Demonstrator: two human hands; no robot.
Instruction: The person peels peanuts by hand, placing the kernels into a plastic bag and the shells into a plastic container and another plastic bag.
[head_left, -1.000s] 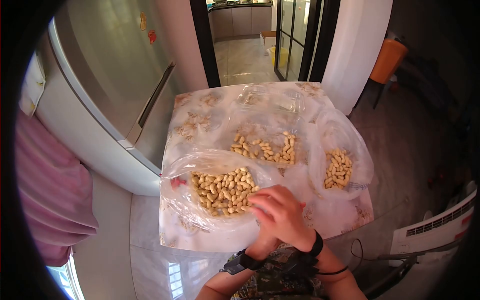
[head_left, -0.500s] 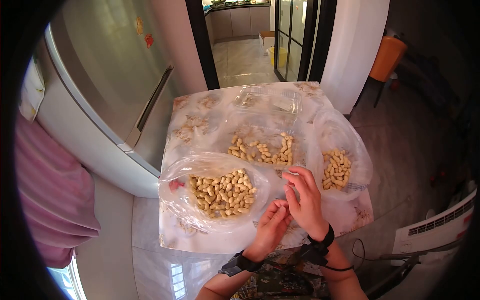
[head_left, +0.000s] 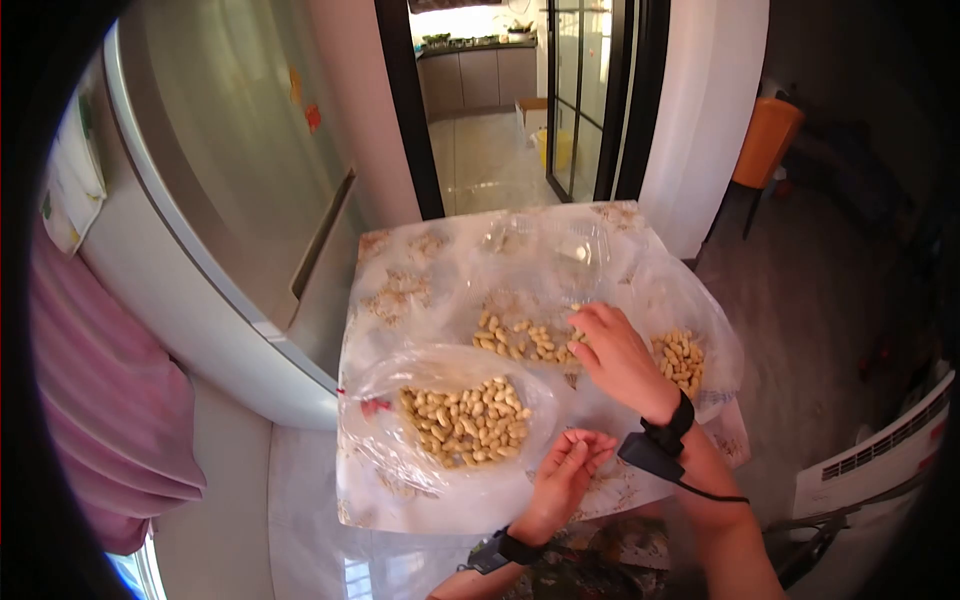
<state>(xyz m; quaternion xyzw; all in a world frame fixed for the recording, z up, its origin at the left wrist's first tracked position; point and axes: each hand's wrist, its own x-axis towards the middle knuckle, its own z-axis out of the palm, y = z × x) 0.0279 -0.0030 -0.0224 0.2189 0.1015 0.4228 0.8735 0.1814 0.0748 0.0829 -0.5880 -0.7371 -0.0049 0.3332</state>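
Note:
My right hand [head_left: 625, 358] reaches over the right end of the middle group of peanuts [head_left: 515, 340], thumb and forefinger apart and other fingers curled. These unshelled peanuts appear to lie in a clear plastic container. My left hand [head_left: 565, 480] stays low near the table's front edge, thumb pressed to the fingers; whatever the pinch holds is too small to make out. Left of it, a clear plastic bag [head_left: 375, 440] lies spread open around a heap of peanuts [head_left: 465, 425]. Another clear bag [head_left: 720, 355] with peanuts [head_left: 677, 362] sits to the right, partly behind my right wrist.
An empty-looking clear plastic box [head_left: 575, 250] rests at the back of the flower-patterned table [head_left: 385, 255]. A fridge [head_left: 240, 170] stands close on the left. Beyond the table is a black-framed doorway [head_left: 400, 110]; an orange chair [head_left: 768, 140] is at the right.
My right hand has moved forward, away from my left hand, to the middle peanuts. The left hand remains pinched near the front edge. The camera view has tilted up slightly.

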